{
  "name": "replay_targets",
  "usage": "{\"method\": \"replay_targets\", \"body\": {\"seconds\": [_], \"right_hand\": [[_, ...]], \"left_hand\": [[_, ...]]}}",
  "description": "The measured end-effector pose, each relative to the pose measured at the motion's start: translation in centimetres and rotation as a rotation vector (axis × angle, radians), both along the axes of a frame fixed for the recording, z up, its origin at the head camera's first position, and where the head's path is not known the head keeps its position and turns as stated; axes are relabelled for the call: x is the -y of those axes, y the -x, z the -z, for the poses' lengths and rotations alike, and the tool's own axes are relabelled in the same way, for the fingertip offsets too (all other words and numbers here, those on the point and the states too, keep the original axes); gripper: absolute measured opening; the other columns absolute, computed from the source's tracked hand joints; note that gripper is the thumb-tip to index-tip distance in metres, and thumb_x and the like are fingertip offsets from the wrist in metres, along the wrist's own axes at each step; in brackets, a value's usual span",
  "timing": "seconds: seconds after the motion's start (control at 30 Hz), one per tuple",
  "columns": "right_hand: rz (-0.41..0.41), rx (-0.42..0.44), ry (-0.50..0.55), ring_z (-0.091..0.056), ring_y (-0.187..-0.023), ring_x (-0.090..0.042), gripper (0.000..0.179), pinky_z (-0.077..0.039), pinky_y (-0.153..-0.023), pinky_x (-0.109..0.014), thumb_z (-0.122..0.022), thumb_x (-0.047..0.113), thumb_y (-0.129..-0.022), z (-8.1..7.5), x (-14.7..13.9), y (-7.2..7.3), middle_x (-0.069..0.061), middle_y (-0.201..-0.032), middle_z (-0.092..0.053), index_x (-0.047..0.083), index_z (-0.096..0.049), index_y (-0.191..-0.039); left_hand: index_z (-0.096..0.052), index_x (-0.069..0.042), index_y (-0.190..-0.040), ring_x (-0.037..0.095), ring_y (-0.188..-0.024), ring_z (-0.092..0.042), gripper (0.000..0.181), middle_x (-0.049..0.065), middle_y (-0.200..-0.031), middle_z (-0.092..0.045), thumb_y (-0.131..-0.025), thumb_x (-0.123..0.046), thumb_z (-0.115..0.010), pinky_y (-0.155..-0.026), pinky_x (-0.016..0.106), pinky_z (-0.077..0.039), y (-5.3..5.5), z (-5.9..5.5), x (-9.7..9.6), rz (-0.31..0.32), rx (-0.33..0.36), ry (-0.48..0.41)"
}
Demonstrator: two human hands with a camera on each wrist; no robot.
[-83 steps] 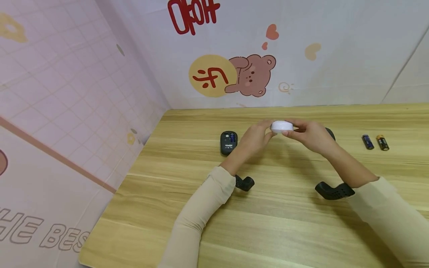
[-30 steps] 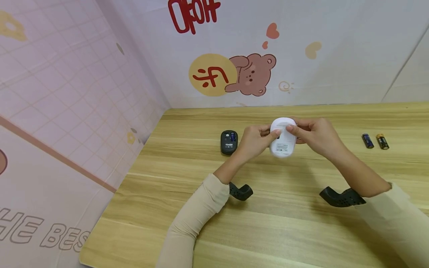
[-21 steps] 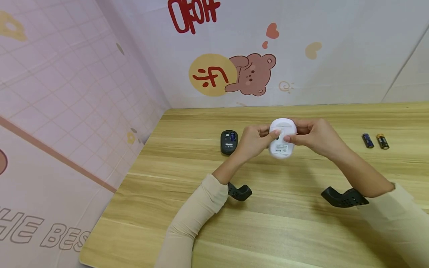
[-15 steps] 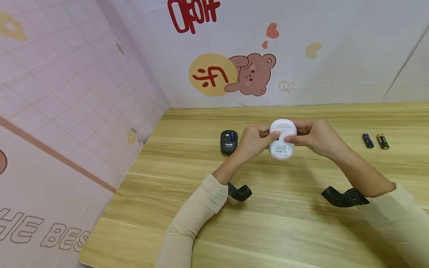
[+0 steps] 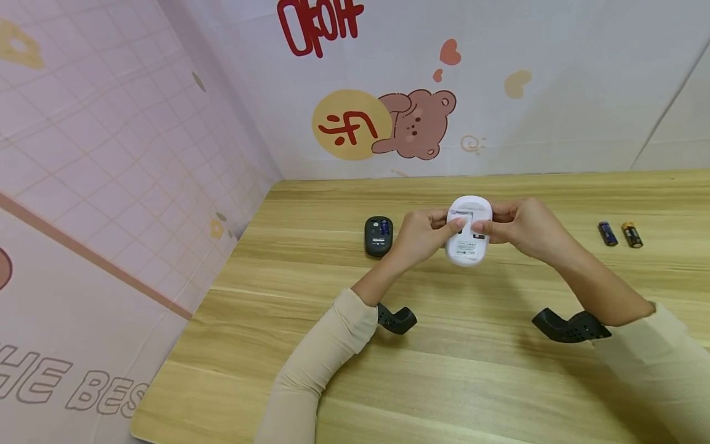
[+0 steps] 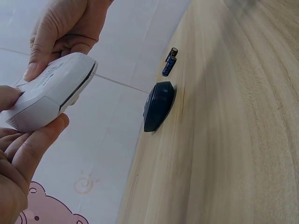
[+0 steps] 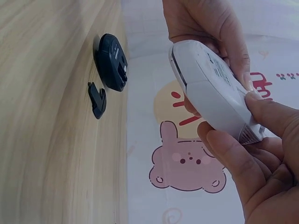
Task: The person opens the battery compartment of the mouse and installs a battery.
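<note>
A white computer mouse is held up above the table, its labelled underside towards the head camera. My left hand grips its left edge, thumb on the underside. On the opposite edge my right hand pinches it, thumb on the battery cover. Dark gaps show around that cover, which sits out of line with the shell. Fingers behind the mouse are mostly hidden in the head view. In the right wrist view the white mouse shows its side, with fingers of both hands round it.
Left of the hands a black mouse lies underside up, a blue battery in it. A small black cover piece lies near it. A dark ridged object stands on the wooden table. Blue and black-orange batteries lie at right.
The white mouse has turned from edge-on to underside showing. Just now its battery cover has shifted, opening dark gaps. The right thumb has slid down a little on it.
</note>
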State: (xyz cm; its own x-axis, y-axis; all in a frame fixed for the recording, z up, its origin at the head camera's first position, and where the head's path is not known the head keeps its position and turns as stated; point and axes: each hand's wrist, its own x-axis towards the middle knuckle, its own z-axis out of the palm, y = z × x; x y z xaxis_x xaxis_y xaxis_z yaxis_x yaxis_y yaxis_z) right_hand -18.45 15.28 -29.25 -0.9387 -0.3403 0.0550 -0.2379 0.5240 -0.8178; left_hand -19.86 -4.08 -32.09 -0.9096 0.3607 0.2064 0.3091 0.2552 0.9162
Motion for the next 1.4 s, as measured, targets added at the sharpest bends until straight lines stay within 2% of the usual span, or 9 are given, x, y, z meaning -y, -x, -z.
{"method": "replay_targets", "body": {"seconds": [0.27, 0.43, 0.6, 0.8, 1.13, 1.4], "right_hand": [[0.011, -0.003, -0.006, -0.067, -0.074, -0.011, 0.048, -0.055, -0.065, -0.023, -0.064, 0.025, -0.088, -0.22, 0.0, -0.09, -0.024, -0.105, -0.063, -0.009, -0.056, -0.121], [0.016, 0.011, -0.011, -0.068, -0.072, -0.014, 0.049, -0.055, -0.065, -0.023, -0.065, 0.027, -0.088, -0.41, -0.08, -0.13, -0.023, -0.102, -0.064, -0.008, -0.056, -0.121], [0.02, 0.028, 0.003, -0.068, -0.071, -0.014, 0.049, -0.055, -0.066, -0.024, -0.064, 0.026, -0.088, -0.4, -0.08, 0.05, -0.022, -0.102, -0.065, -0.009, -0.056, -0.121], [0.023, 0.019, -0.02, -0.067, -0.068, -0.014, 0.048, -0.053, -0.062, -0.02, -0.063, 0.026, -0.089, -0.4, -0.21, 0.23, -0.02, -0.097, -0.067, -0.009, -0.056, -0.121], [0.018, 0.033, 0.023, -0.067, -0.067, -0.011, 0.046, -0.055, -0.062, -0.022, -0.061, 0.022, -0.091, -0.37, -0.05, 0.19, -0.024, -0.099, -0.065, -0.013, -0.054, -0.12], [0.028, 0.03, 0.015, -0.067, -0.067, -0.011, 0.046, -0.055, -0.061, -0.024, -0.059, 0.023, -0.092, -0.32, 0.06, 0.16, -0.024, -0.1, -0.065, -0.013, -0.054, -0.12]], "left_hand": [[-0.064, 0.003, -0.113, 0.002, -0.073, -0.064, 0.031, 0.011, -0.09, -0.069, -0.09, -0.018, -0.063, -0.06, 0.023, -0.055, -0.02, 0.0, -0.05, 0.01, 0.008, -0.02], [-0.065, 0.002, -0.112, 0.002, -0.072, -0.064, 0.031, 0.01, -0.09, -0.07, -0.09, -0.02, -0.063, -0.059, 0.023, -0.055, 0.0, -0.04, -0.04, 0.007, 0.008, 0.001], [-0.066, 0.001, -0.111, 0.003, -0.071, -0.065, 0.031, 0.01, -0.089, -0.07, -0.09, -0.021, -0.063, -0.059, 0.023, -0.055, 0.09, -0.01, -0.06, 0.008, 0.018, 0.007], [-0.066, 0.0, -0.111, 0.004, -0.071, -0.065, 0.031, 0.008, -0.089, -0.07, -0.089, -0.022, -0.063, -0.06, 0.023, -0.055, 0.14, 0.02, -0.11, 0.008, 0.037, 0.005], [-0.065, 0.003, -0.112, 0.003, -0.072, -0.065, 0.031, 0.012, -0.09, -0.069, -0.09, -0.019, -0.063, -0.06, 0.024, -0.055, -0.04, -0.05, -0.1, 0.019, 0.017, -0.016], [-0.066, 0.003, -0.11, 0.003, -0.07, -0.064, 0.029, 0.01, -0.088, -0.07, -0.09, -0.019, -0.063, -0.06, 0.024, -0.055, -0.07, 0.04, -0.06, 0.021, 0.006, -0.017]]}}
